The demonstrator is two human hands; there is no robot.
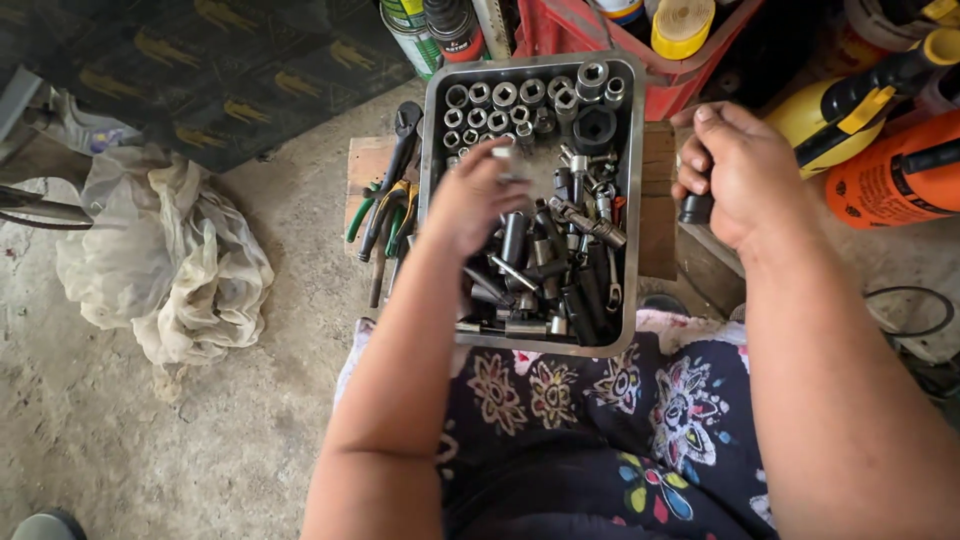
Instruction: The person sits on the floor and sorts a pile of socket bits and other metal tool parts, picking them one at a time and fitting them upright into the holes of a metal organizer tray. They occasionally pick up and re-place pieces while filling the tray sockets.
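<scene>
Sockets [520,105] sit in rows at the far end of the metal tray [630,200], just past your left hand [470,205], whose fingers [505,170] pinch a small silvery bit over the jumble of extension bars. Your right hand [735,175], off the tray's right edge, is clenched round a dark socket [695,208], long axis running left-right.

Your grey tray [432,120] of silver and black sockets [500,100], green- and yellow-handled pliers [385,215] beside it, your dark floral-print cloth [600,420], off-white rag [170,260], orange sprayer [890,180], yellow sprayer [810,115], red crate [690,85].
</scene>
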